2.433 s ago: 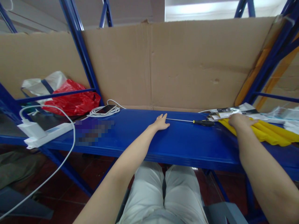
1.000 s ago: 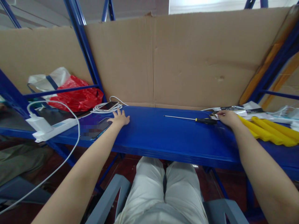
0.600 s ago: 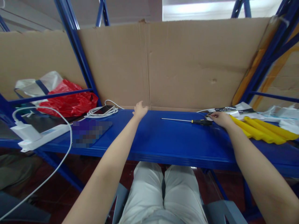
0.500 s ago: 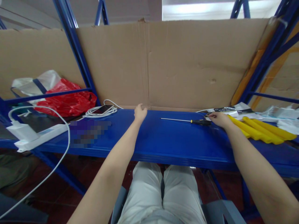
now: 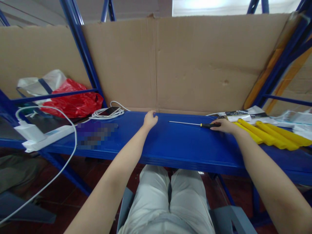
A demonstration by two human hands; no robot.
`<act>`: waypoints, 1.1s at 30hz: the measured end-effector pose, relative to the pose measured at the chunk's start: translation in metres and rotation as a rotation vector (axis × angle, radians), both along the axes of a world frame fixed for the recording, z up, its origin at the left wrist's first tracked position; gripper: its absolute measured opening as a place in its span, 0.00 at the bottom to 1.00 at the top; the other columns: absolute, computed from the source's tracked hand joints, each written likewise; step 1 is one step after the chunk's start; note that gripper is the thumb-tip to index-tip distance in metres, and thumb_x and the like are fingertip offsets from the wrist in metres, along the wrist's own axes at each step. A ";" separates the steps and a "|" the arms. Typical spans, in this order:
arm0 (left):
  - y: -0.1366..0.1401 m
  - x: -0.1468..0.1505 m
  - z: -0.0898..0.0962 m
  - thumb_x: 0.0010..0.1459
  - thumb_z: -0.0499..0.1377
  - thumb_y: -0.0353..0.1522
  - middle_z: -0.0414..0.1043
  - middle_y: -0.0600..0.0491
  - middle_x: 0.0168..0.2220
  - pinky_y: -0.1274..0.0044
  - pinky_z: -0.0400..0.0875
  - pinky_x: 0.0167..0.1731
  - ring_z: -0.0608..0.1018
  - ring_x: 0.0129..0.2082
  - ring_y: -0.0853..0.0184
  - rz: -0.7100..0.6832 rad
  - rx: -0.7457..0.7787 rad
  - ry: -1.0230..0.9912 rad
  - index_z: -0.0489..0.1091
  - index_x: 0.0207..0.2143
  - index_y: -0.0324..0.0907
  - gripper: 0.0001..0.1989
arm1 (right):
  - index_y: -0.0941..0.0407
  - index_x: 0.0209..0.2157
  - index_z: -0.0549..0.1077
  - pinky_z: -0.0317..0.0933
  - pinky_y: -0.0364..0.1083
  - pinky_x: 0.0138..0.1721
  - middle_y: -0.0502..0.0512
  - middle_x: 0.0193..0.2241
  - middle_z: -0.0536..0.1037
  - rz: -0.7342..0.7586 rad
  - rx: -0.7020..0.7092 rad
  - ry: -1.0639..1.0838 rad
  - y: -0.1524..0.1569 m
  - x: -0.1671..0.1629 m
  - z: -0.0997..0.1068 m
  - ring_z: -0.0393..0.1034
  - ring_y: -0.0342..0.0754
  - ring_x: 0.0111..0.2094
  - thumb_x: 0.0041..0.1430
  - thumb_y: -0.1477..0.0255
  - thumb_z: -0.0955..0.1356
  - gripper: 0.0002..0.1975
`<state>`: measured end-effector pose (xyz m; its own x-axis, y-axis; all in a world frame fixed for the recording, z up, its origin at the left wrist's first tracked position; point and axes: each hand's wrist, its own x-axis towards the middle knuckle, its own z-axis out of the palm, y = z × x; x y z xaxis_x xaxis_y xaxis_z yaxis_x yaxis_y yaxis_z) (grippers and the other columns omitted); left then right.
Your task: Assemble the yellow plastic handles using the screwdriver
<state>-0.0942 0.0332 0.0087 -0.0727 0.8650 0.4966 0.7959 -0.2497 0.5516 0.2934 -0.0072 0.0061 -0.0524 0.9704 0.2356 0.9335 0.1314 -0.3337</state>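
Screwdriver (image 5: 205, 125) lies on the smooth blue table (image 5: 175, 143) in the head view, handle end between the right hand's (image 5: 223, 126) thumb and fingers; whether they pinch cannot be told. Its long axis runs sideways, thin metal shaft pointing toward the left hand (image 5: 150, 120), whose loosely curled fingers stay clear. The handle is black, yellow-collared.

Cardboard backing (image 5: 195, 65), blue rack (image 5: 81, 42), reddish floor (image 5: 73, 203)
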 end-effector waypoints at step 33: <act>0.004 -0.001 -0.004 0.52 0.56 0.23 0.74 0.45 0.46 0.77 0.67 0.48 0.75 0.47 0.64 -0.059 -0.039 -0.024 0.70 0.49 0.34 0.20 | 0.52 0.10 0.63 0.65 0.51 0.29 0.55 0.18 0.71 -0.300 -0.353 -0.161 -0.032 0.007 0.033 0.70 0.54 0.25 0.42 0.66 0.71 0.16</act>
<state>-0.0951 0.0368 0.0045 -0.0327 0.8867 0.4612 0.7670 -0.2736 0.5804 0.3000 -0.0387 0.0392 0.2335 0.9673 -0.0988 0.9561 -0.2469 -0.1579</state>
